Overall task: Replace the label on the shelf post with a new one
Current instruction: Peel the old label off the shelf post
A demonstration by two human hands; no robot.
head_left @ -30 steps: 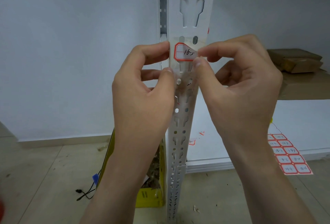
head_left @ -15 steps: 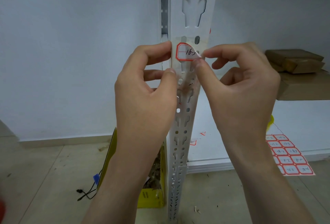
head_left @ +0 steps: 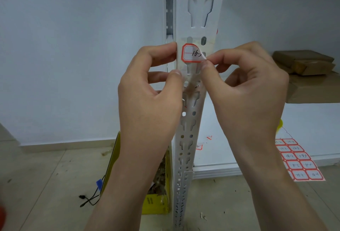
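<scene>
A white perforated shelf post stands upright in the middle of the view. A red-bordered white label with handwritten numbers sticks to it under a strip of clear tape. The label's right lower corner is curled away from the post. My right hand pinches that corner between thumb and forefinger. My left hand grips the post's left edge, forefinger beside the label and thumb on the tape just below it. A sheet of red-bordered labels lies on the lower shelf at the right.
A white shelf board runs to the right of the post, with small label scraps on it. Brown cardboard boxes sit behind at the right. A yellow box of scraps and a black cable lie on the tiled floor.
My right hand has peeled the label's right corner further off the post, and its fingers have shifted slightly right. The left hand has stayed on the post.
</scene>
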